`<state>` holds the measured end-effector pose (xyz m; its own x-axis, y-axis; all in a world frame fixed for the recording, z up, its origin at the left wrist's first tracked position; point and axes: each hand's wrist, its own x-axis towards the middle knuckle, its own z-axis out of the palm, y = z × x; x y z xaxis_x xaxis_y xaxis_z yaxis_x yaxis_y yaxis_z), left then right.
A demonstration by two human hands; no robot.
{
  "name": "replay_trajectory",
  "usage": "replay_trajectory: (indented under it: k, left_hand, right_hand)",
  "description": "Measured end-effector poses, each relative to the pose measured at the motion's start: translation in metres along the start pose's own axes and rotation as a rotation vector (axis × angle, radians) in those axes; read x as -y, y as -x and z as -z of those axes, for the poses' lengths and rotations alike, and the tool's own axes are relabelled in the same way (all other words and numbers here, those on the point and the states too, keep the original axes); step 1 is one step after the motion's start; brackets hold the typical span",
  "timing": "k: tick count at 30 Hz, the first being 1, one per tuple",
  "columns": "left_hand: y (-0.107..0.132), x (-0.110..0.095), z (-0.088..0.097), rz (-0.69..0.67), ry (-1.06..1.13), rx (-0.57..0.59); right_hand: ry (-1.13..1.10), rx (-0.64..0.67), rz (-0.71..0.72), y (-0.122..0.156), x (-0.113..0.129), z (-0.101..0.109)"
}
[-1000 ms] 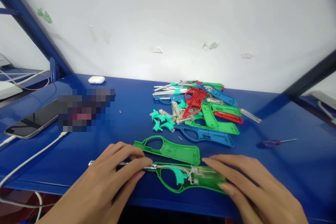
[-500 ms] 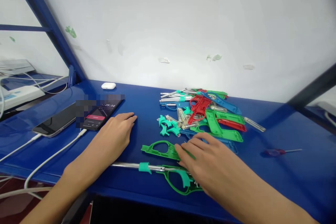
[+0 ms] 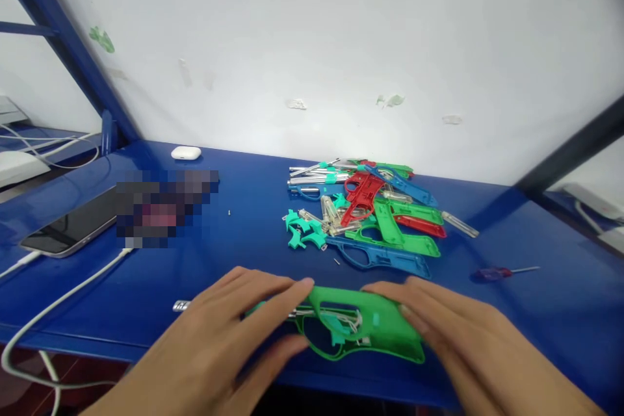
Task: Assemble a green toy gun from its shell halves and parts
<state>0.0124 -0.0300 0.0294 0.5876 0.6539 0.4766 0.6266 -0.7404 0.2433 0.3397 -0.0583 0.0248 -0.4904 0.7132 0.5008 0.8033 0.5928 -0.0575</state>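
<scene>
My left hand (image 3: 238,325) pinches the front of a green pistol-shaped shell half (image 3: 380,309), thumb below and fingers above. At its rear end, my right hand (image 3: 443,315) closes on the same piece. This half is tilted over a matching green lower half (image 3: 397,352), with a gap between them. Inside the gap show a teal trigger (image 3: 336,328) and thin white wires (image 3: 353,320). A metal tube (image 3: 182,305) sticks out on the left, mostly covered by my left hand.
Behind lie red (image 3: 363,192), blue (image 3: 385,259) and green shell halves, teal triggers (image 3: 305,231), clear parts (image 3: 331,211) and metal tubes (image 3: 316,177). A screwdriver (image 3: 502,273) is at right. Phones (image 3: 73,224), a cable (image 3: 63,305) and a white case (image 3: 186,153) are at left.
My left hand has come from beside the phones to the green parts. The loose green half was lifted from the table, turned over and brought above the other half by both hands.
</scene>
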Motion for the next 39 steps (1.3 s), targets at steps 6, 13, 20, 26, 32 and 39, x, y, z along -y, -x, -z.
replay_trajectory:
  k: [6,13,20,26,32,39]
  left_hand:
    - [-0.004,0.003,-0.016,-0.065,0.070,0.009]
    - [-0.008,-0.002,-0.015,-0.008,0.083,-0.056]
    - [-0.006,0.003,-0.017,0.035,0.074,-0.003]
    - [-0.005,0.002,-0.017,0.065,0.099,0.014]
    - [-0.001,0.004,-0.019,0.074,0.099,0.033]
    - [0.000,0.006,-0.020,0.097,0.097,0.012]
  right_hand:
    - [-0.070,0.038,-0.084,-0.004,0.008,-0.001]
    - [-0.048,-0.064,-0.036,-0.016,0.015,-0.007]
    - [-0.095,0.017,-0.082,-0.013,0.021,-0.018]
    - [-0.111,0.008,-0.113,-0.010,0.019,-0.020]
    - [-0.131,0.072,-0.177,-0.006,0.022,-0.023]
    - [-0.161,-0.024,-0.205,-0.016,0.028,-0.024]
